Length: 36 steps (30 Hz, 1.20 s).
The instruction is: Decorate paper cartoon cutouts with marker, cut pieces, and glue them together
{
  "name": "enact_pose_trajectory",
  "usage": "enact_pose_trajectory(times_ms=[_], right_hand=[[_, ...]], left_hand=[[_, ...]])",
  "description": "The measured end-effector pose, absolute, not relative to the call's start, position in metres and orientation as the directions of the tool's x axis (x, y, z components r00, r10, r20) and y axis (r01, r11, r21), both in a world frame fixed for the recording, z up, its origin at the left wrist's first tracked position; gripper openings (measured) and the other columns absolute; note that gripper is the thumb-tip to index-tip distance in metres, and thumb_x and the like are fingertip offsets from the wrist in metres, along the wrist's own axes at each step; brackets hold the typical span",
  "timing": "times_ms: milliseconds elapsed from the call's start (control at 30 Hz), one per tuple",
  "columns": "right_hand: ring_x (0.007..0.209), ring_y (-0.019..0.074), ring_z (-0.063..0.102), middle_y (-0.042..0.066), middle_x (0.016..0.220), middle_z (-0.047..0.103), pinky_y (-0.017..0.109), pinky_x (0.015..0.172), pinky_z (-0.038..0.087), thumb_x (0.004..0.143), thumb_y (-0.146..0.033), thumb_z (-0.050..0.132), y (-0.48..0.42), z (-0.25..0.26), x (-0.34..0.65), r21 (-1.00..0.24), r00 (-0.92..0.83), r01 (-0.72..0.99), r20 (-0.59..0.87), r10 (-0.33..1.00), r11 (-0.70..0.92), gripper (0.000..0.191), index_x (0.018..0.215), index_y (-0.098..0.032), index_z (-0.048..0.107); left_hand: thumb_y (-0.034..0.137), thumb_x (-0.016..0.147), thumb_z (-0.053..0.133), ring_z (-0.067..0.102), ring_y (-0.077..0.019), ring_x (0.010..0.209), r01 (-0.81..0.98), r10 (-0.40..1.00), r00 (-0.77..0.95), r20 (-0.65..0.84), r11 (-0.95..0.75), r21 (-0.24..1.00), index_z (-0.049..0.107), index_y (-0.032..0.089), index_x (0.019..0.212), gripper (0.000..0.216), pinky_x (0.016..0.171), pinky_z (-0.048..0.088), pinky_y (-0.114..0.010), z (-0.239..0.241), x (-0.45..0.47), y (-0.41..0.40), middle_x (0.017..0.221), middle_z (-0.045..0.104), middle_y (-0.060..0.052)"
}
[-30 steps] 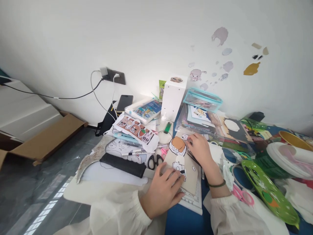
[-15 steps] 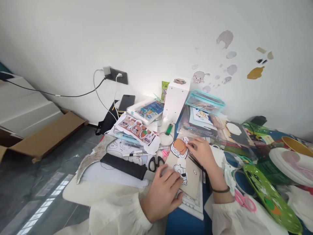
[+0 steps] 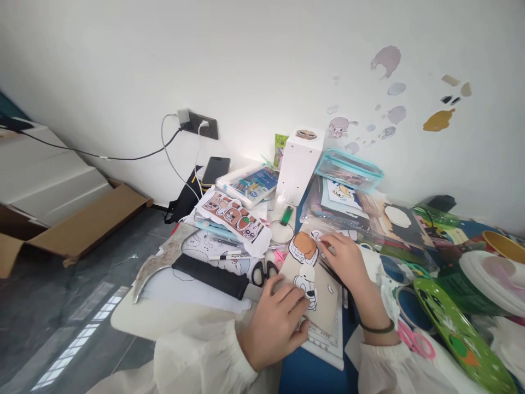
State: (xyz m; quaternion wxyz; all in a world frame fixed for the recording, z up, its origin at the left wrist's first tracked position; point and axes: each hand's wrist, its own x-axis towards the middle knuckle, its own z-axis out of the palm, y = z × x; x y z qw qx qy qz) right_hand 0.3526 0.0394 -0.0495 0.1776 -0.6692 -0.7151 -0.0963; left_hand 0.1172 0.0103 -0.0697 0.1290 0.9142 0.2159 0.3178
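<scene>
A tan card (image 3: pixel 324 298) with cartoon cutouts stuck on it lies on a ruled cutting mat (image 3: pixel 328 339) in front of me. My left hand (image 3: pixel 276 320) rests flat on the card's near edge, fingers spread beside a white dog cutout (image 3: pixel 307 284). My right hand (image 3: pixel 344 257) reaches over the card's far end. Its fingertips are pinched on a small white paper piece (image 3: pixel 318 236), just right of an orange-and-white cutout (image 3: pixel 303 247).
Black scissors (image 3: pixel 262 272), a black-handled blade (image 3: pixel 205 271), a marker (image 3: pixel 225 256) and printed character sheets (image 3: pixel 232 213) lie to the left. A white box (image 3: pixel 297 164), pencil case (image 3: pixel 348 169), green tray (image 3: pixel 459 328) and pink scissors (image 3: pixel 414 339) crowd the back and right. A cardboard box (image 3: pixel 82 224) sits on the floor.
The view has drifted slightly, shifting everything a little right and down. My right hand has edged along the card's far end. My left hand stays pressed on the card.
</scene>
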Motion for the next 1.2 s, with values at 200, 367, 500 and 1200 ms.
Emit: enact_pose_trajectory(times_ms=[200, 367, 500, 1200], right_hand=[[0.085, 0.0157, 0.061, 0.004, 0.100, 0.063, 0.035, 0.077, 0.053, 0.093, -0.033, 0.056, 0.055, -0.058, 0.353, -0.071, -0.029, 0.996, 0.369, 0.929, 0.060, 0.019, 0.102, -0.016, 0.061], [0.086, 0.0156, 0.061, 0.004, 0.100, 0.063, 0.035, 0.077, 0.053, 0.093, -0.032, 0.056, 0.053, -0.052, 0.356, -0.053, -0.092, 0.992, 0.343, 0.935, 0.117, 0.018, 0.100, -0.016, 0.062], [0.092, 0.0175, 0.060, 0.004, 0.102, 0.062, 0.038, 0.082, 0.051, 0.093, -0.029, 0.057, 0.041, -0.044, 0.342, -0.039, -0.097, 0.992, 0.383, 0.918, 0.122, 0.015, 0.099, -0.016, 0.062], [0.090, 0.0170, 0.061, 0.005, 0.101, 0.063, 0.037, 0.081, 0.052, 0.093, -0.035, 0.056, 0.039, -0.046, 0.304, -0.610, 0.029, 0.788, 0.164, 0.986, 0.078, 0.020, 0.096, -0.016, 0.063]], left_hand=[[0.024, 0.083, 0.059, 0.059, -0.0156, 0.094, 0.338, 0.476, 0.710, 0.519, -0.877, 0.342, 0.059, 0.020, 0.099, 0.017, 0.103, 0.035, -0.041, -0.067, 0.118, 0.011, 0.097, 0.065, 0.001], [0.024, 0.084, 0.057, 0.059, -0.0167, 0.095, 0.323, 0.483, 0.703, 0.522, -0.871, 0.371, 0.059, 0.020, 0.098, 0.015, 0.103, 0.034, -0.042, -0.067, 0.117, 0.010, 0.097, 0.066, 0.000], [0.024, 0.085, 0.056, 0.059, -0.0177, 0.096, 0.318, 0.497, 0.694, 0.521, -0.861, 0.397, 0.059, 0.019, 0.098, 0.014, 0.103, 0.033, -0.043, -0.068, 0.118, 0.010, 0.098, 0.067, -0.001], [0.016, 0.079, 0.059, 0.061, -0.0195, 0.090, 0.210, 0.586, 0.573, 0.573, -0.781, 0.589, 0.061, 0.018, 0.099, 0.020, 0.099, 0.036, -0.043, -0.065, 0.114, 0.009, 0.093, 0.067, -0.003]])
